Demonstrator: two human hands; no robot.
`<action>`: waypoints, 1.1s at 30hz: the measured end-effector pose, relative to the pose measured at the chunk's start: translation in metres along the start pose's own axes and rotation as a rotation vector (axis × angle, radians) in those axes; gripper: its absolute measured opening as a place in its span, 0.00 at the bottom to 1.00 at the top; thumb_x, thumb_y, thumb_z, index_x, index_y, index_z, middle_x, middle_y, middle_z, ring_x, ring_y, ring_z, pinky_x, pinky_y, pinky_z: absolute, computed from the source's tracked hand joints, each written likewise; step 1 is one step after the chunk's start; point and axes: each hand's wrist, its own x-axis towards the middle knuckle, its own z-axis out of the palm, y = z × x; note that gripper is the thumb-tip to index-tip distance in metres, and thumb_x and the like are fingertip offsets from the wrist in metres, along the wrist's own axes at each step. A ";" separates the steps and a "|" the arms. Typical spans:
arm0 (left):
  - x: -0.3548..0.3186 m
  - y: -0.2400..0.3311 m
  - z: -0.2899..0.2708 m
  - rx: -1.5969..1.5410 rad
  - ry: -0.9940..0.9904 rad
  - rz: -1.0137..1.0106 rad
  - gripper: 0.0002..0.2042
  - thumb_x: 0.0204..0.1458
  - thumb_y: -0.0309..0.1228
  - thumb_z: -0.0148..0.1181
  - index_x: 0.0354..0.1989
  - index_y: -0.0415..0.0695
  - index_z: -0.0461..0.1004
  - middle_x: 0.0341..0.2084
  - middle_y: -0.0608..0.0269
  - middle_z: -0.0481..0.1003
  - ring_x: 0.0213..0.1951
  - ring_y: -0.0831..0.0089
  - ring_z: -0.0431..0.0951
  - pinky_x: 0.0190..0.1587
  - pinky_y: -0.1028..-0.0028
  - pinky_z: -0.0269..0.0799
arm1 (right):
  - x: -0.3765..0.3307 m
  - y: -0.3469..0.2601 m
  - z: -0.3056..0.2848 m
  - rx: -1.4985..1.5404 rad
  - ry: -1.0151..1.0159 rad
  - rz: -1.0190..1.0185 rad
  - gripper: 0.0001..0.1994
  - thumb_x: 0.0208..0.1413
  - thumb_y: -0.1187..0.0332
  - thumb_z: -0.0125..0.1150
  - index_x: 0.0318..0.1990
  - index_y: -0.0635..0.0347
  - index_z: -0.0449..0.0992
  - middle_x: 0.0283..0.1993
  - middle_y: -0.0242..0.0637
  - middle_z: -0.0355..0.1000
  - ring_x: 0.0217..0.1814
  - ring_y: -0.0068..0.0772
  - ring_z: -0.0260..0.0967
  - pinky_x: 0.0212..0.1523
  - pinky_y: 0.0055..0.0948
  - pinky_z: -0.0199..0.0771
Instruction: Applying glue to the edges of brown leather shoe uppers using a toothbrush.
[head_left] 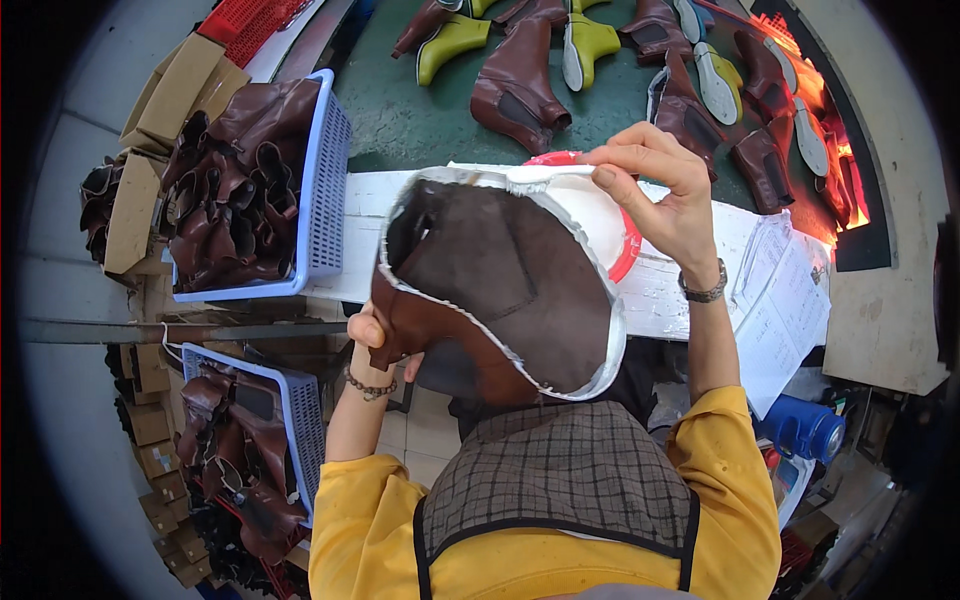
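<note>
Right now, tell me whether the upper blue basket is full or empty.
Full. The upper blue basket is heaped with dark brown leather boot uppers that rise above its rim.

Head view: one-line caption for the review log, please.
Left hand holds a brown boot upper while right hand runs a white brush along its pale edge.

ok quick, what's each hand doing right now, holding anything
left hand: closed on the edge of the brown boot upper, holding it up
right hand: fingers pinched on a white brush laid at the upper's top rim
</note>
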 end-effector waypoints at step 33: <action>-0.052 0.012 -0.070 0.002 0.218 0.350 0.39 0.48 0.34 0.67 0.70 0.41 0.60 0.55 0.39 0.74 0.42 0.49 0.83 0.27 0.55 0.84 | -0.049 0.033 0.006 0.047 -0.075 0.123 0.07 0.50 0.67 0.75 0.38 0.52 0.88 0.36 0.27 0.78 0.42 0.27 0.72 0.50 0.30 0.63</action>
